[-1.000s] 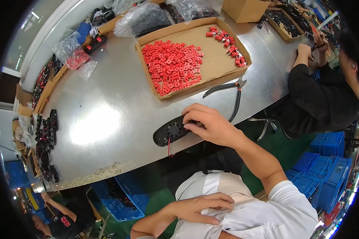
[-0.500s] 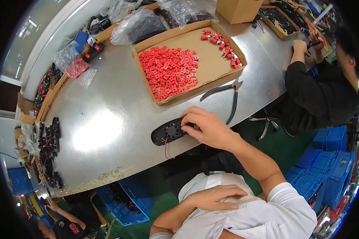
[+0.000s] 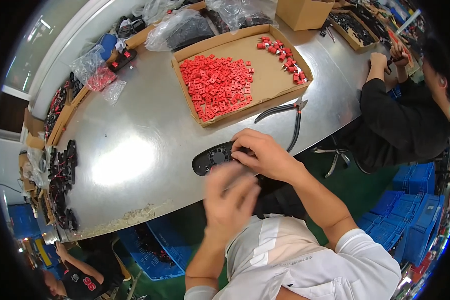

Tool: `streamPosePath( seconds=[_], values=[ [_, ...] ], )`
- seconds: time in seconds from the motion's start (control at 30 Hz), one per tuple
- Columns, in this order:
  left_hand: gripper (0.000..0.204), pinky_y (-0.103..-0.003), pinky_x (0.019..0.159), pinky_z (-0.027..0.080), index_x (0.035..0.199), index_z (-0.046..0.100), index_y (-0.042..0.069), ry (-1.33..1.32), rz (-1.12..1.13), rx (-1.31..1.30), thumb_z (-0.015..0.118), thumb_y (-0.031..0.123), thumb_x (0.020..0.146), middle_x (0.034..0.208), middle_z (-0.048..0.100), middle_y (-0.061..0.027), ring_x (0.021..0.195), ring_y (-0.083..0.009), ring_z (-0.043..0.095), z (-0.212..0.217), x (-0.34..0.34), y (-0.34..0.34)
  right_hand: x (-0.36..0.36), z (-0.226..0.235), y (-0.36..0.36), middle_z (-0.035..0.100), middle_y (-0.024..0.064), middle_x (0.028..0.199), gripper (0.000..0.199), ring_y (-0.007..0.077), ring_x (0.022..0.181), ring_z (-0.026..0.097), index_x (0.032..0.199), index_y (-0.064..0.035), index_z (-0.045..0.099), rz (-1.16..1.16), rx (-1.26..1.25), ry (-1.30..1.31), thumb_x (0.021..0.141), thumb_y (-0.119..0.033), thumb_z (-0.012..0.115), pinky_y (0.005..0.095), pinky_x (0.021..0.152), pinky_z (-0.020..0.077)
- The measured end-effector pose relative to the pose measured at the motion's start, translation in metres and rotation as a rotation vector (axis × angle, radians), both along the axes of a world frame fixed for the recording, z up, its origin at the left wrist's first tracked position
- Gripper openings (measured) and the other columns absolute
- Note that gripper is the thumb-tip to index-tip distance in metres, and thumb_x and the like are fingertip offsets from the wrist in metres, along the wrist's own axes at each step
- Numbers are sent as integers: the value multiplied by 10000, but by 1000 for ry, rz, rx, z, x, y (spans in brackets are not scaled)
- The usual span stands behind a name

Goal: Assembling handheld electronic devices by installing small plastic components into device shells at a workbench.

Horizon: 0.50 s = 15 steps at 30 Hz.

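A black oblong plastic housing (image 3: 203, 163) with a small round fan (image 3: 218, 157) set in it lies near the table's front edge. My right hand (image 3: 267, 154) is closed on its right end, fingers bent over the rim. In front of the housing is my left hand (image 3: 229, 192), smeared by motion; it covers part of the near side, and its grip does not show. Just behind my right hand lies a pair of cutting pliers (image 3: 299, 106) with black handles, jaws pointing away.
A shallow cardboard tray (image 3: 265, 107) holds a pile of red square pieces (image 3: 215, 85) and several red plug-like parts (image 3: 290, 62). Black housings (image 3: 65, 170) line the left edge. Plastic bags (image 3: 180, 32) sit at the back. A co-worker (image 3: 405, 110) sits at right.
My left hand has come up from my front to the near side of the housing, over where the red wire hung. My right hand stays on the housing's right end.
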<state>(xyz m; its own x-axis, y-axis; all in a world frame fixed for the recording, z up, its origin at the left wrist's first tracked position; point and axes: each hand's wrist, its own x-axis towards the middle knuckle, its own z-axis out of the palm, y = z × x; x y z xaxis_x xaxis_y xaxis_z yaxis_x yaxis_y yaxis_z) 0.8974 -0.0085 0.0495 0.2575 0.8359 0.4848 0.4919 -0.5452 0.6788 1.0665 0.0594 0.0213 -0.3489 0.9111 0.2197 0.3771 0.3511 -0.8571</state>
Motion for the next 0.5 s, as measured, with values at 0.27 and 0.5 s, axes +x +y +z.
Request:
streamPosePath(
  seconds=[0.27,0.5],
  values=[
    [644,-399,983,481,1281,640,67,167,44,-316,856,89,675,1304,584,-160,1168,-354,577,-11,-40,44,-6,7,-2,603,153,1180,109,319,936,630,940,10,618,8,-11,-26,881,-53,683,383,791,530],
    [640,-379,983,486,1247,655,37,-4,-114,-306,864,36,643,1288,608,-144,1152,-308,604,-20,-45,56,4,-1,12,547,188,1379,107,342,1042,625,893,-5,575,285,-48,2,858,-69,655,384,862,521]
  ],
)
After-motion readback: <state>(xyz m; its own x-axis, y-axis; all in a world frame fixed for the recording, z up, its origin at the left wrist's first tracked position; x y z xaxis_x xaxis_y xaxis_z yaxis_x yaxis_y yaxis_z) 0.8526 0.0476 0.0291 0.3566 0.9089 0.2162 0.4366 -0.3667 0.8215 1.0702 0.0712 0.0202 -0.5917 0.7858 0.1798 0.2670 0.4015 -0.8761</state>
